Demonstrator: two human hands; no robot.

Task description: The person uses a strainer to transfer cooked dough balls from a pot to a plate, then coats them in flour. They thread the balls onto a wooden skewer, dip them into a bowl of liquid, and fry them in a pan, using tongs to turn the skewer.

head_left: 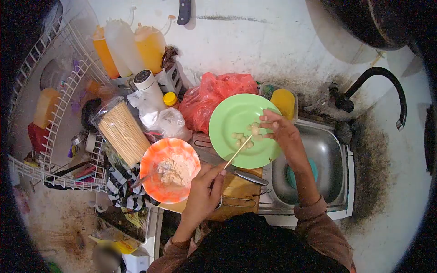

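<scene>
My left hand is closed around a thin wooden skewer, which slants up to the right over a light green plate. A small pale ball sits at the skewer's upper tip. Just beside that ball is my right hand, its fingers bent and apart; whether they touch the ball is hard to make out. Several more pale balls lie on the plate around the skewer. Left of my left hand stands an orange and white bowl with a pale, pasty mix and a spoon in it.
A bundle of skewers in plastic lies behind the bowl. Red plastic bags and a yellow-lidded jar stand behind the plate. A knife rests on the wooden board. The sink and black tap are at right, a dish rack at left.
</scene>
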